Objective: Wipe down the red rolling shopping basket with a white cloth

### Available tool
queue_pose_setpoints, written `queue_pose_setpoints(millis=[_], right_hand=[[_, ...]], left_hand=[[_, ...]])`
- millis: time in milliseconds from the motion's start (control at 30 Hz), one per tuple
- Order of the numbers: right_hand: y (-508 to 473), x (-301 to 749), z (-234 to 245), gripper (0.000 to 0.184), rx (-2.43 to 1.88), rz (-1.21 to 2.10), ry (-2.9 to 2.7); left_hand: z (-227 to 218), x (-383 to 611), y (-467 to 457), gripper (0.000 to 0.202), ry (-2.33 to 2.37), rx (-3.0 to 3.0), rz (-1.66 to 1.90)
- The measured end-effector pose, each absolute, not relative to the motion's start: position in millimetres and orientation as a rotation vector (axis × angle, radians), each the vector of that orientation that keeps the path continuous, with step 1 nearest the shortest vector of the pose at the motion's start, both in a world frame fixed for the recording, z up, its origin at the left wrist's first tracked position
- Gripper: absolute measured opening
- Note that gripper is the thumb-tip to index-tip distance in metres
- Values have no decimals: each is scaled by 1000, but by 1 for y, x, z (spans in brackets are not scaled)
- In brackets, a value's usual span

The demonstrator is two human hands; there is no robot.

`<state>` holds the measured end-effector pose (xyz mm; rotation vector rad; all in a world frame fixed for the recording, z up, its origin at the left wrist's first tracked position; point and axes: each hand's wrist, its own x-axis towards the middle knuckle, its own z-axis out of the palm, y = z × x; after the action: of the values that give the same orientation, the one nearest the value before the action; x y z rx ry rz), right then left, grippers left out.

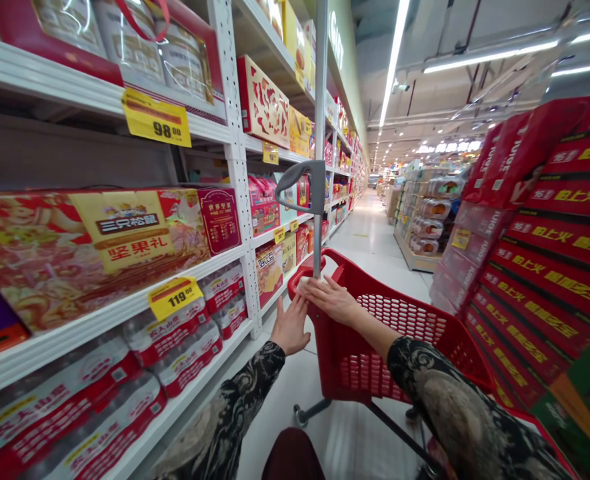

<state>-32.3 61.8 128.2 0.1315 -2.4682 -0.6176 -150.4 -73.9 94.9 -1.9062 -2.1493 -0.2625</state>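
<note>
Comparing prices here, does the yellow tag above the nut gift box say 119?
No, the yellow tag above the nut gift box reads 98.00; the 119 tag is below.

White shelves [235,200] hold nut gift boxes [95,253] and shrink-wrapped bottled water [175,353].

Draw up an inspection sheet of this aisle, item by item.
surface: pale tiled floor
job's things: red plastic shopping trolley with a grey upright pole and handle
clutter: nothing seen
grippers: right hand lies open across the trolley's top rim, beside the pole; left hand is open, fingers up, at the rim's near corner; cannot tell whether it touches
cables: nothing seen
surroundings: white shelving on the left, with boxed nut gift sets, shrink-wrapped bottled water and yellow price tags; stacked red cartons on the right
</note>
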Motion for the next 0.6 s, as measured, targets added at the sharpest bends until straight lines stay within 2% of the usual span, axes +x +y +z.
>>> queue_pose_setpoints(millis=[133, 233, 467, 600], right_hand=[[64, -39, 159, 49, -62, -597, -2390], [63, -40, 157, 47, -88, -581, -2380], [53, -24, 92, 47, -78, -487, -2457], [47, -8, 45, 40, -36, -475, -2530]], left_hand=[[93, -151, -72, 75, -2144, -1891, -273], [92, -151, -72, 77, -2113, -1896, -296], [86, -161, -83, 77, -2101, -1954, -345], [68, -170, -86, 75, -2357, -1729, -500]])
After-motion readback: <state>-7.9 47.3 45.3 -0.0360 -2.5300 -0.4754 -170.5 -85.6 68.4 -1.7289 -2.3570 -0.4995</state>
